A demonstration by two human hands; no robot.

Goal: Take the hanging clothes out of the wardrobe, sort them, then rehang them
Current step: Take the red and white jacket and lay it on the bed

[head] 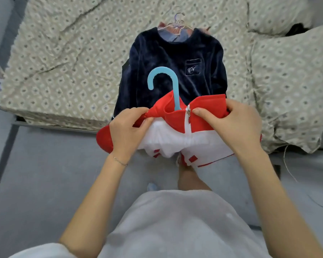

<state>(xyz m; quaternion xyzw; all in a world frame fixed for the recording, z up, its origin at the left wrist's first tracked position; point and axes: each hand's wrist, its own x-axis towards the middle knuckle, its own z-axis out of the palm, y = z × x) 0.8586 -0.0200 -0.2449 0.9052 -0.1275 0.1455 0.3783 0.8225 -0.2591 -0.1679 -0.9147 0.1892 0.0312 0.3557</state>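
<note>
Bottom of frame: my pale top [175, 229], both forearms reaching up toward centre. Thin bracelet [120, 162] on my left wrist. Grey floor [45, 174] under everything at lower left.

Centre frame: red and white jacket [198, 140], held up at the edge of the bed. Left hand [128, 127] pinches the red fabric at the left of the neck, fingers curled in. Right hand [231, 125] grips the red collar to the right of the zip, thumb just beside the zipper pull [188, 111]. The white lower part hangs bunched below my hands.

Blue hanger [165, 84] sits inside the jacket; only its hook shows, sticking up out of the neck opening, curling left.

Just behind that: navy velvet top [175, 56], flat on the bed, chest pocket with embroidered letter toward the right. Other clothes [177, 34] lie under it at upper centre, with thin hanger hooks poking out; can't tell how many.

Patterned bedsheet [63, 53] fills the upper left, pillow [287, 81] in matching print at right
</note>
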